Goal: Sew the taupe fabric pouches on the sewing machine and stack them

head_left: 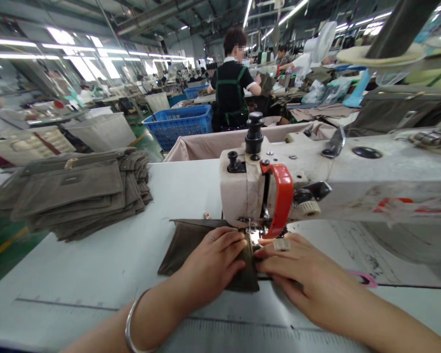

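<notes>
A dark olive fabric piece (pixel 183 245) lies on the white sewing table, its right edge under the needle area of the sewing machine (pixel 238 191). My left hand (pixel 213 257) rests on top of it, fingers stretched out and pressing it down just left of the presser foot. On the other side my right hand (pixel 297 269) lies with extended fingers, the tips at the fabric's right edge; a ring-like band is on one finger. Neither hand grips anything that I can see. The red finger guard (pixel 281 198) and a lit spot stand right above my fingertips, and partly hide the stitching point.
A stack of olive fabric pouches (pixel 73 191) sits at the table's left. Ruler markings (pixel 242 331) run along the front edge. A pink-handled tool (pixel 365 279) lies beside my right forearm. Beyond the table are a blue crate (pixel 180 122) and a seated co-worker (pixel 230 83).
</notes>
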`<state>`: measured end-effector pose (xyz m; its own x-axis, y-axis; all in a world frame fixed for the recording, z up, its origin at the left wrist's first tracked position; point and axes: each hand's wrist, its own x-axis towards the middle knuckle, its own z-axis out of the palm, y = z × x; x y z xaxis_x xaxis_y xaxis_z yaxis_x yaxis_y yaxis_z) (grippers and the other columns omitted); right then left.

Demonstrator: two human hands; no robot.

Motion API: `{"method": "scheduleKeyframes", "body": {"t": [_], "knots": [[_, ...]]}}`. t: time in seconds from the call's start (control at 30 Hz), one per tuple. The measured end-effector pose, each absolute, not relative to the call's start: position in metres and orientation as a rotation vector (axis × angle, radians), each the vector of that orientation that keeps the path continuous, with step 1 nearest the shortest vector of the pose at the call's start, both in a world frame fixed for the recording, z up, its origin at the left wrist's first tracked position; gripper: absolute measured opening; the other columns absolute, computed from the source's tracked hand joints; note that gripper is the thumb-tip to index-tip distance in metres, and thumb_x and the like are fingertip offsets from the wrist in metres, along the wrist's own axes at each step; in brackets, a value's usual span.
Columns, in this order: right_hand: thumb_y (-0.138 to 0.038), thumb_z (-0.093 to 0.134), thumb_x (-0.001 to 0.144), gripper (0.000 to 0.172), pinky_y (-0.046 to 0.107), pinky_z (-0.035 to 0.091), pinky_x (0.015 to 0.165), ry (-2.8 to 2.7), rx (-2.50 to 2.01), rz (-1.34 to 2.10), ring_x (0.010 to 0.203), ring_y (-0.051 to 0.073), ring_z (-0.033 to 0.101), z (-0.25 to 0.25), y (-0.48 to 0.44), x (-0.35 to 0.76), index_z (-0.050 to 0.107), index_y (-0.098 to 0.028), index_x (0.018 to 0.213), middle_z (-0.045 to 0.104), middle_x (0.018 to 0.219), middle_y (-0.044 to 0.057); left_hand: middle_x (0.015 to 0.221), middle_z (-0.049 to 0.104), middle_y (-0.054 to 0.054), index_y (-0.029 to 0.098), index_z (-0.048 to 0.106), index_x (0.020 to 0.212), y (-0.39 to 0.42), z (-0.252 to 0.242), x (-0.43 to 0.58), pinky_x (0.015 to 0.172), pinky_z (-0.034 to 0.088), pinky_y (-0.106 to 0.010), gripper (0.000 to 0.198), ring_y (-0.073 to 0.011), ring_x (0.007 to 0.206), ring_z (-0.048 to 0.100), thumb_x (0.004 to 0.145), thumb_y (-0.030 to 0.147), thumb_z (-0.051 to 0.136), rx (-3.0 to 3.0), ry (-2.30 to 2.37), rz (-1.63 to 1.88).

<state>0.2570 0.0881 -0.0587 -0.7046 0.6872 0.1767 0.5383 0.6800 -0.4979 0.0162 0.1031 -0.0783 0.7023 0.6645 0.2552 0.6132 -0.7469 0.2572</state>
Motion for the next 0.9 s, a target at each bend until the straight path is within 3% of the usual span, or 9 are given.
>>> {"method": "scheduleKeyframes", "body": {"t": [0.1, 0.23, 0.33, 0.43, 0.57, 0.77, 0.9], "knots": [[-0.005, 0.054, 0.078, 0.038, 0.039, 0.045, 0.092, -2.659, -1.035, 0.644, 0.111, 0.023, 0.053, -0.051, 0.093, 0.288, 0.060, -0.030, 0.106, 0.060, 0.114, 0.003, 0.126, 0.059, -0.011, 0.013, 0.054, 0.126, 0.093, -0.075, 0.014, 0.106, 0.043, -0.041, 0.053, -0.0253, 0.121, 0.050, 0.084, 0.043, 0.066, 2.705, 0.901, 0.465], [-0.009, 0.056, 0.081, 0.021, 0.041, 0.049, 0.081, -2.457, -1.370, 0.445, 0.095, 0.025, 0.059, -0.078, 0.110, 0.296, 0.060, -0.023, 0.096, 0.064, 0.098, 0.005, 0.121, 0.062, -0.009, 0.013, 0.058, 0.119, 0.088, -0.075, 0.015, 0.105, 0.045, -0.036, 0.033, -0.0208, 0.117, 0.054, 0.087, 0.019, 0.056, 2.665, 0.880, 0.515], [-0.019, 0.060, 0.084, 0.010, 0.041, 0.049, 0.069, -2.299, -1.541, 0.269, 0.080, 0.026, 0.061, -0.094, 0.115, 0.280, 0.061, -0.018, 0.094, 0.064, 0.088, 0.008, 0.120, 0.062, -0.008, 0.013, 0.058, 0.120, 0.087, -0.077, 0.019, 0.105, 0.046, -0.038, 0.040, -0.0213, 0.115, 0.054, 0.080, 0.009, 0.054, 2.634, 0.943, 0.537], [-0.020, 0.052, 0.091, 0.015, 0.041, 0.048, 0.077, -2.372, -1.249, 0.281, 0.091, 0.026, 0.059, -0.089, 0.105, 0.264, 0.062, -0.018, 0.102, 0.063, 0.100, 0.010, 0.120, 0.061, -0.009, 0.014, 0.056, 0.122, 0.086, -0.077, 0.021, 0.100, 0.050, -0.040, 0.040, -0.0224, 0.113, 0.055, 0.083, 0.009, 0.054, 2.651, 1.015, 0.559], [-0.015, 0.048, 0.093, 0.023, 0.036, 0.044, 0.085, -2.526, -0.808, 0.536, 0.097, 0.019, 0.057, -0.075, 0.084, 0.251, 0.063, -0.024, 0.108, 0.064, 0.102, 0.004, 0.118, 0.063, -0.011, 0.011, 0.054, 0.122, 0.087, -0.074, 0.024, 0.100, 0.050, -0.037, 0.032, -0.0198, 0.113, 0.057, 0.093, 0.008, 0.040, 2.791, 0.937, 0.660], [-0.014, 0.048, 0.090, 0.021, 0.037, 0.044, 0.084, -2.525, -0.774, 0.594, 0.093, 0.019, 0.057, -0.081, 0.076, 0.240, 0.066, -0.021, 0.100, 0.066, 0.092, 0.003, 0.129, 0.056, -0.010, 0.011, 0.051, 0.126, 0.087, -0.089, 0.026, 0.111, 0.040, -0.041, 0.033, -0.0217, 0.123, 0.050, 0.094, 0.013, 0.044, 2.875, 0.908, 0.418], [-0.014, 0.048, 0.089, 0.021, 0.035, 0.045, 0.081, -2.526, -0.796, 0.561, 0.091, 0.019, 0.058, -0.082, 0.079, 0.238, 0.066, -0.021, 0.097, 0.067, 0.091, 0.003, 0.128, 0.056, -0.010, 0.011, 0.051, 0.127, 0.093, -0.093, 0.026, 0.111, 0.041, -0.040, 0.034, -0.0219, 0.126, 0.048, 0.093, 0.016, 0.050, 2.931, 0.861, 0.353]]}}
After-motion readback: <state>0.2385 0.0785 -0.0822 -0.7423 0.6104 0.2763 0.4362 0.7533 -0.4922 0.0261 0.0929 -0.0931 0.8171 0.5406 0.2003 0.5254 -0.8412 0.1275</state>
